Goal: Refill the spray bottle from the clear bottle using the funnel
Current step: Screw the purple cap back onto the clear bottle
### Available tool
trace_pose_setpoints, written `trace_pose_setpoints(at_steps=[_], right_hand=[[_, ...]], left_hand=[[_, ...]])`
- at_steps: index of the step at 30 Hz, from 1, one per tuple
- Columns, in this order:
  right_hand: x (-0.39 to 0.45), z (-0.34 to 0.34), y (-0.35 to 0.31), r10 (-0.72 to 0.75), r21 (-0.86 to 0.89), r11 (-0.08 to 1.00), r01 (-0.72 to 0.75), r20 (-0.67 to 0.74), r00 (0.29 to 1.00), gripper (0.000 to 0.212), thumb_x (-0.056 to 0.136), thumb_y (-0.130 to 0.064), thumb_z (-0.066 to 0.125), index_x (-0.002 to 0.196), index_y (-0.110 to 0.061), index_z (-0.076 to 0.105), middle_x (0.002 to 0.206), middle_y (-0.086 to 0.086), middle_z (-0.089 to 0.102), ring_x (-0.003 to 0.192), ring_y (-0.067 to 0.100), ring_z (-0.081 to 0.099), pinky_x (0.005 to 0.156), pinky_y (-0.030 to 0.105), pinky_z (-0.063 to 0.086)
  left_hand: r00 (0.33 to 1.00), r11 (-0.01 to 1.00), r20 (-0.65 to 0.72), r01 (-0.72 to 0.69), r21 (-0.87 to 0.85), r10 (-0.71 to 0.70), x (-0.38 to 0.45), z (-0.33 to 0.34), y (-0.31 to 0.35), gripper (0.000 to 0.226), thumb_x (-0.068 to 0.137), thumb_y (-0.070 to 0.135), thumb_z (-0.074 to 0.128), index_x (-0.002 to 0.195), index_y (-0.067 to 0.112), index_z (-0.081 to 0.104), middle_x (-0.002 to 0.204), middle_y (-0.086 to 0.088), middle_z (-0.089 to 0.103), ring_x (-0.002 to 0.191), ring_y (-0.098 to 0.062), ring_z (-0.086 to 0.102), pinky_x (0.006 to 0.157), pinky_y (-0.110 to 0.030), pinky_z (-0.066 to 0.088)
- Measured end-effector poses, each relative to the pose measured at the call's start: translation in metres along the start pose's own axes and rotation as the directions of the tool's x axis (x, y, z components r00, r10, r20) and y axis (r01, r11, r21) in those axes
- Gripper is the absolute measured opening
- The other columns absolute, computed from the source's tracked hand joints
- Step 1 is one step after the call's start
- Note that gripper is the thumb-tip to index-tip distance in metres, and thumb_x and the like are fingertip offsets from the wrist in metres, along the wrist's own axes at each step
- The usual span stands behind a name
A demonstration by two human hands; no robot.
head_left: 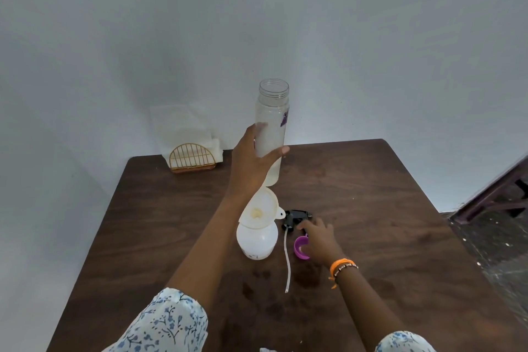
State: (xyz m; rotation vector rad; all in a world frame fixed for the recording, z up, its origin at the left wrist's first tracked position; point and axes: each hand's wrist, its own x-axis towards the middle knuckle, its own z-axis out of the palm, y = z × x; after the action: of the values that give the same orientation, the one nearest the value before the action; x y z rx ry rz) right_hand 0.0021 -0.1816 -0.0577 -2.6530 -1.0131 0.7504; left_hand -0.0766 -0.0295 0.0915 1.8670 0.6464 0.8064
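Clear bottle (273, 123): upright, uncapped, long axis vertical, lifted off the counter (371, 194); left hand (251, 163) wrapped round its lower half, grip closed on it. It stands just behind and above the funnel (261, 210).

Funnel: seated, slightly tilted, in the neck of the white spray bottle (257, 240), directly below the left hand.

Spray head (295, 217) with dip tube (287, 263): lying on the counter, just right of the spray bottle.

Purple cap (300, 246): lying beside the tube.

Right hand (320, 240): fingers loosely spread over cap and spray head, holding nothing that I can see.

Judgement: the right hand is nearer both loose parts; capping or refitting comes next.
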Motion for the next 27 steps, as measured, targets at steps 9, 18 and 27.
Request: trace_pose_setpoints(at_steps=[9,18,27], right_hand=[[-0.008,0.022,0.009,-0.064,-0.023,0.998,0.062,-0.118,0.991,0.046,0.080,-0.019,0.068,0.121,-0.014,0.047,0.131,0.006,0.040,0.119,0.026,0.041,0.093,0.033,0.046],[-0.014,-0.082,-0.044,-0.056,0.512,0.798,0.319,-0.463,0.884,0.038,0.077,-0.015,0.070,0.107,-0.021,0.048,0.109,0.005,0.053,0.094,0.019,0.056,0.074,0.026,0.048],[-0.060,-0.215,-0.119,-0.112,0.545,0.202,0.814,-0.813,0.572,0.032,0.084,-0.006,0.063,0.113,-0.015,0.052,0.114,0.005,0.054,0.085,0.006,0.062,0.076,0.015,0.047]], left_hand=[[1.000,1.000,0.003,-0.012,0.001,0.012,0.001,-0.003,0.000,0.056,0.078,0.035,0.072,0.126,0.020,0.047,0.112,0.013,0.052,0.099,-0.006,0.052,0.073,-0.006,0.041],[1.000,1.000,-0.008,-0.001,-0.027,0.001,0.005,-0.002,0.007,0.057,0.081,0.028,0.069,0.132,0.022,0.042,0.124,0.010,0.050,0.109,-0.008,0.050,0.078,-0.009,0.038],[0.998,0.999,-0.045,-0.048,0.002,0.048,0.020,-0.012,0.028,0.061,0.084,0.029,0.065,0.138,0.024,0.035,0.139,0.000,0.046,0.115,-0.014,0.049,0.090,-0.024,0.041]])
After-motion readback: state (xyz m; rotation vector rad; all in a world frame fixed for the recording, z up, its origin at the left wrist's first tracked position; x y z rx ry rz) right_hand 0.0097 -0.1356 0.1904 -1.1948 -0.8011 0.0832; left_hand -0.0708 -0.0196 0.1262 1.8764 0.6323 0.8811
